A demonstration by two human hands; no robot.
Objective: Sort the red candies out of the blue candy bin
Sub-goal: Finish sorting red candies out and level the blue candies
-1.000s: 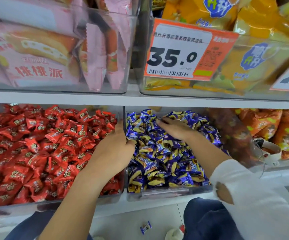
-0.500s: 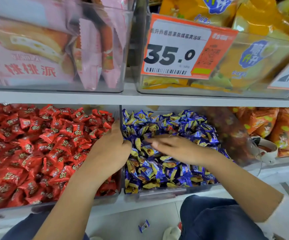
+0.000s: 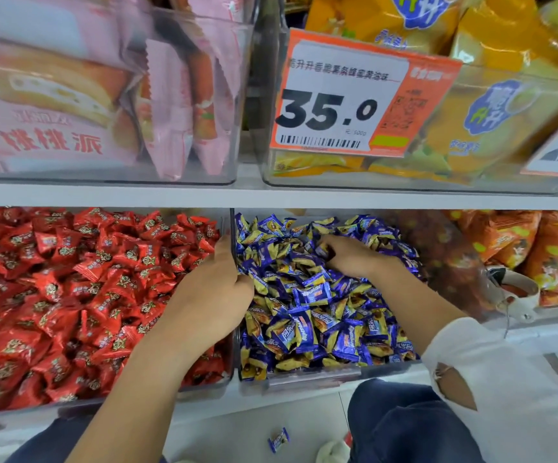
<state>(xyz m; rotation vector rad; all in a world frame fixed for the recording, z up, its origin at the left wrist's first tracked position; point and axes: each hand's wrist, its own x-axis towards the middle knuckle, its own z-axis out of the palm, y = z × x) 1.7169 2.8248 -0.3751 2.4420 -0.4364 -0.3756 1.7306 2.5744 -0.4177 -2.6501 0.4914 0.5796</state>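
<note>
A clear bin (image 3: 314, 379) on the lower shelf is heaped with blue and gold wrapped candies (image 3: 307, 295). To its left a second clear bin (image 3: 204, 392) is full of red wrapped candies (image 3: 70, 289). My left hand (image 3: 214, 289) rests on the divider between the two bins, its fingers hidden on the blue side. My right hand (image 3: 351, 259) lies palm down on the back of the blue heap, fingers curled into the candies. I see no red candy among the blue ones. Whether the right hand holds a candy is hidden.
A white shelf board (image 3: 271, 197) runs just above the bins, carrying clear tubs of pink (image 3: 104, 95) and yellow snack packs (image 3: 471, 128) and an orange price tag (image 3: 354, 95). Orange snack bags (image 3: 521, 255) fill the right bin. One blue candy (image 3: 278, 440) lies on the floor.
My right hand has moved from the middle of the blue heap back toward the rear right and dug its fingers in. The left hand has stayed on the divider.
</note>
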